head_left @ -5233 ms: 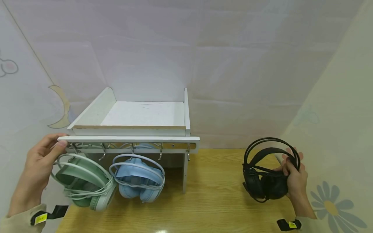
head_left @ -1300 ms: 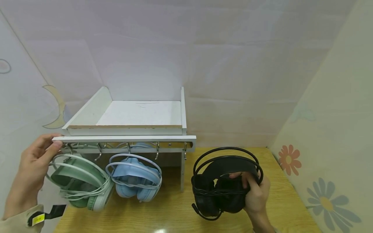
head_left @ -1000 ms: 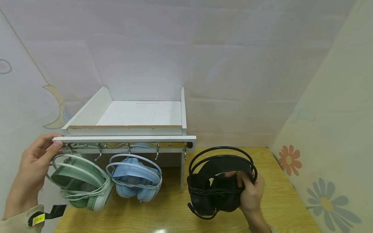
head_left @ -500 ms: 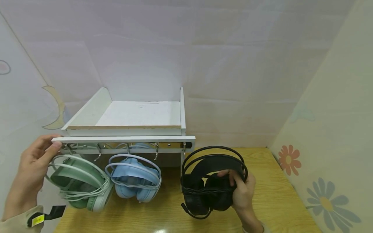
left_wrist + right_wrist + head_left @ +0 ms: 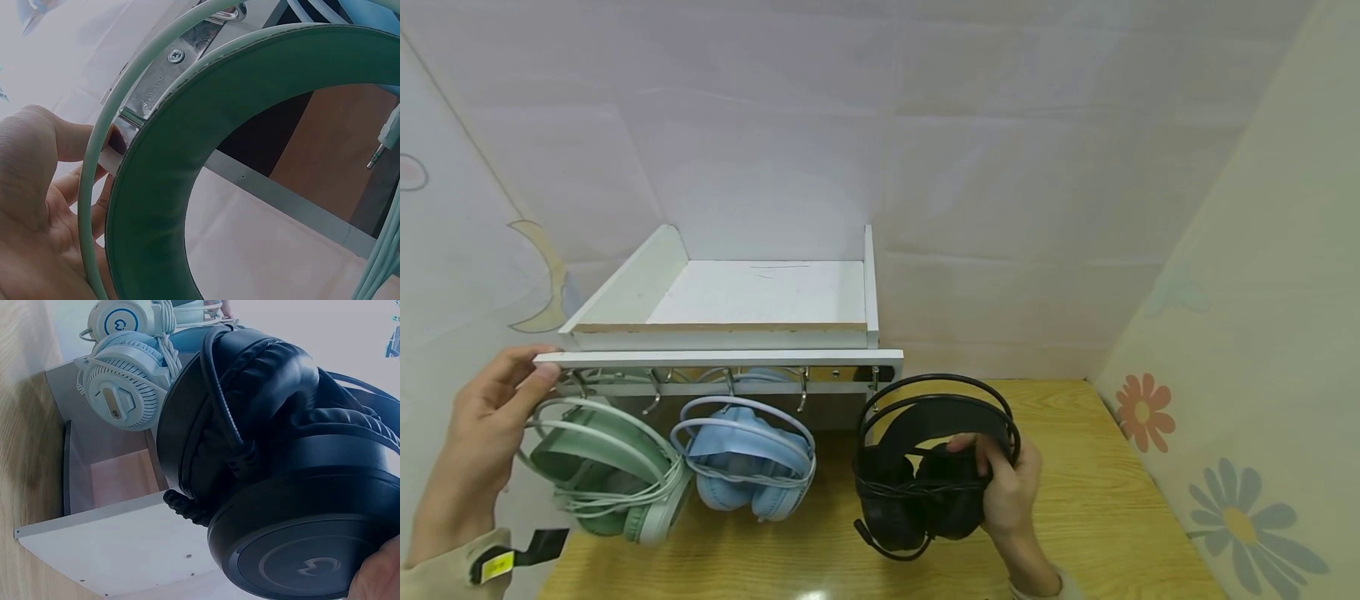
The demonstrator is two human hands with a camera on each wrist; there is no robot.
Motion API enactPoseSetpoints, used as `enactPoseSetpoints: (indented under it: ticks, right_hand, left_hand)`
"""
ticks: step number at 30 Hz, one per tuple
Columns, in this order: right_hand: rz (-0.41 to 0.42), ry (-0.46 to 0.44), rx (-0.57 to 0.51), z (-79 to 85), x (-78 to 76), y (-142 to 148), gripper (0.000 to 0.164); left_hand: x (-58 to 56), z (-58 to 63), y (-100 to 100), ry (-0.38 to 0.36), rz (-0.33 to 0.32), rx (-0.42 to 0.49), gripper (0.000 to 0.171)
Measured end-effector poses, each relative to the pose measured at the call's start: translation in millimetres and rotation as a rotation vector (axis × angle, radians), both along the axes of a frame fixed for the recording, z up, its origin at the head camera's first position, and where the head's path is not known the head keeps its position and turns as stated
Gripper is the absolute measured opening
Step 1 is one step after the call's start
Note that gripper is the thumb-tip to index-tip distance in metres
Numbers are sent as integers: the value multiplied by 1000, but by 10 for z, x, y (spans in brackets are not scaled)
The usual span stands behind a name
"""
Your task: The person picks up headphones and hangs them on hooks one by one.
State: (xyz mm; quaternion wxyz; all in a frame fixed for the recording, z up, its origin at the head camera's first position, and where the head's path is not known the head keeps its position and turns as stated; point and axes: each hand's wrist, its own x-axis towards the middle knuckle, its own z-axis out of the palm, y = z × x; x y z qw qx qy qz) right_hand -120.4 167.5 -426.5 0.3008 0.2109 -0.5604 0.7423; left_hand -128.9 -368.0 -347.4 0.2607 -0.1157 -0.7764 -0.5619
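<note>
My left hand [image 5: 482, 433] pinches the left end of a white hook rail [image 5: 722, 359] on the front of a small white shelf. Green headphones [image 5: 587, 461] and blue headphones [image 5: 747, 442] hang from the rail, their cables bundled. In the left wrist view the thumb lies at the rail end, behind the green headband [image 5: 153, 144]. Raised over the table, my right hand [image 5: 1011, 492] grips a black headset [image 5: 955, 504] at its right side. The headset's upper loops overlap the rail's right-end hook [image 5: 875, 387] in the head view. Its microphone boom [image 5: 868, 533] points down left.
The white shelf [image 5: 756, 292] with raised sides stands on a wooden table [image 5: 1097, 517] against a pale wall. Uncovered metal hooks [image 5: 803, 390] show right of the blue headphones. A flower-patterned sheet [image 5: 1262, 375] borders the table's right side.
My right hand has carried the black headset leftward from the far right of the table to the rail's right end, slowly of late. My left hand keeps its hold on the rail.
</note>
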Motion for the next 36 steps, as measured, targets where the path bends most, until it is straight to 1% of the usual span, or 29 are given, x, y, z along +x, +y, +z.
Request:
enactPoseSetpoints:
  ticks: [7, 12, 16, 19, 23, 27, 32, 36]
  right_hand:
    - [-6, -9, -18, -1, -14, -55, 47]
    - [-15, -32, -14, -3, -7, -104, 47]
    - [-37, -71, -1, -17, -4, -141, 47]
    - [-38, -81, -2, -32, -9, -170, 47]
    - [-23, -70, -15, -32, -18, -209, 46]
    - [-41, -97, 4, -41, -13, -234, 45]
    - [-66, -134, 29, -72, -12, -247, 44]
    - [-73, -120, 38, -106, -16, -262, 40]
  left_hand:
    - [-11, -3, -4, 13, -24, 28, 30]
    - [-18, -1, -3, 17, -36, 41, 30]
    - [-25, -1, 6, 21, -53, 60, 30]
    - [-21, -4, 8, 20, -51, 68, 30]
    - [-13, -8, 11, 17, -45, 84, 30]
    - [-11, -4, 15, 17, -52, 103, 29]
    - [-13, 4, 14, 15, -22, 65, 27]
    - [-12, 6, 14, 13, -7, 37, 29]
